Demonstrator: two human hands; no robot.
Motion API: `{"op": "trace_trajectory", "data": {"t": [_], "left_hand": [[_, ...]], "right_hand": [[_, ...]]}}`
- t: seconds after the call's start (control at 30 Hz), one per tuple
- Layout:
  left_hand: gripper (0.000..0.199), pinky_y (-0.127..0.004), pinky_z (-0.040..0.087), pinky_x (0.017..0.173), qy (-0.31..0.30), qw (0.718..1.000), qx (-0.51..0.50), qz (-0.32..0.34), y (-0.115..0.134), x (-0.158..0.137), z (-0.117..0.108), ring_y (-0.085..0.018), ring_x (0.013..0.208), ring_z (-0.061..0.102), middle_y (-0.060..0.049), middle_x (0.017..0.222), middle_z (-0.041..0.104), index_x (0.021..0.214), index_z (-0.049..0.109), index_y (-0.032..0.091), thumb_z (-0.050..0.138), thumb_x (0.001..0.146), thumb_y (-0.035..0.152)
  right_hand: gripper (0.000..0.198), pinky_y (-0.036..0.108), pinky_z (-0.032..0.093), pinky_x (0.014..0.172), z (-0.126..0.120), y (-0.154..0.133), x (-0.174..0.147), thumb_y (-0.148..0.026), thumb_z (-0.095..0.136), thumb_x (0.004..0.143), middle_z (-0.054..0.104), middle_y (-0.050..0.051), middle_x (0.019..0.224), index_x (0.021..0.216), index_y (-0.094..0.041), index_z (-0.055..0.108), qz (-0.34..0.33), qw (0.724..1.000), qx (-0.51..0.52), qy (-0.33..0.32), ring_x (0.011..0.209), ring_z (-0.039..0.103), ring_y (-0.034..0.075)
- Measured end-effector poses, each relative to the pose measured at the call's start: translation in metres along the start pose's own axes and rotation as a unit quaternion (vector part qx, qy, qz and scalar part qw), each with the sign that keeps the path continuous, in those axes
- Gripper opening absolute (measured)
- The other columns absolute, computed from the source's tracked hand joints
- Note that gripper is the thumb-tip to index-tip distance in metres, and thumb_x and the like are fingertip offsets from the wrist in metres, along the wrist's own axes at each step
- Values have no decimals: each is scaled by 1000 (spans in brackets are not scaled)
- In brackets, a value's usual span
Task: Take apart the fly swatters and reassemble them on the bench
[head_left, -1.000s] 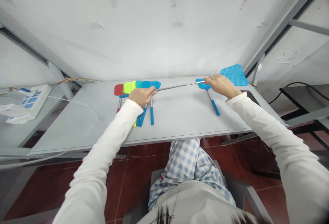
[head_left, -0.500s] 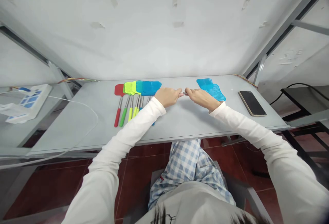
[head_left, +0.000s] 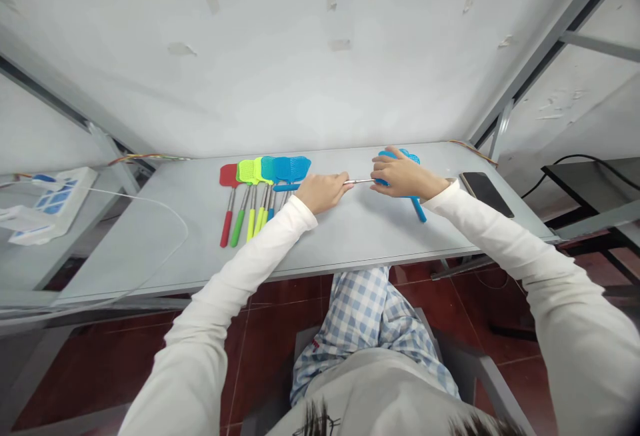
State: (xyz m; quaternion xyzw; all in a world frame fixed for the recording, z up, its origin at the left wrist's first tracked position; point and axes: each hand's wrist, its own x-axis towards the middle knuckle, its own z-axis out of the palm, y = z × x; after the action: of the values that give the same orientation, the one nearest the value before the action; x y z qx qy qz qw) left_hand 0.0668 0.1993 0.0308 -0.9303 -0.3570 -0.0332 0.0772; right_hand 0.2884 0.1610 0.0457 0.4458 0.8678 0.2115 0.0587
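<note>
A blue fly swatter (head_left: 359, 181) lies crosswise between my hands, its thin metal shaft bare in the middle. My left hand (head_left: 324, 193) is closed around the shaft, with the blue handle sticking out on its left side. Over the blue perforated head curl the fingers of my right hand (head_left: 403, 177), hiding much of it. Under and behind that hand rests a second blue fly swatter (head_left: 419, 211), its handle pointing toward me. Left of my hands, several fly swatters lie side by side, among them a red one (head_left: 229, 176), a green-handled one (head_left: 238, 226) and a blue-headed one (head_left: 293, 169).
A phone (head_left: 486, 195) lies at the right end of the grey table (head_left: 160, 223). To the left, a white cable (head_left: 170, 206) loops over the table edge near a power strip (head_left: 55, 203). A white wall (head_left: 280, 76) stands behind.
My right hand has slid right, away from my left hand, to the swatter's head. More metal shaft shows between the hands. The second swatter's handle has come into sight.
</note>
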Motion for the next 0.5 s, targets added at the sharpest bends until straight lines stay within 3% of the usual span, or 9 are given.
{"op": "trace_trajectory", "data": {"t": [0.2,0.5], "left_hand": [[47,-29,38,62,3,1000,-15,-3,4,-2,2,-23,84,69,-14,97,72,113,57,18,19,100,44],[44,-30,40,66,-6,999,-42,5,15,3,0,-25,85,69,-13,94,72,117,54,18,21,100,42]], "right_hand": [[35,34,28,74,-5,-8,6,-18,34,97,68,10,70,83,-14,66,-10,998,-57,5,81,55,22],[30,33,28,72,-5,-17,14,-13,35,96,66,8,69,84,-14,63,-26,996,-76,37,81,51,22]]}}
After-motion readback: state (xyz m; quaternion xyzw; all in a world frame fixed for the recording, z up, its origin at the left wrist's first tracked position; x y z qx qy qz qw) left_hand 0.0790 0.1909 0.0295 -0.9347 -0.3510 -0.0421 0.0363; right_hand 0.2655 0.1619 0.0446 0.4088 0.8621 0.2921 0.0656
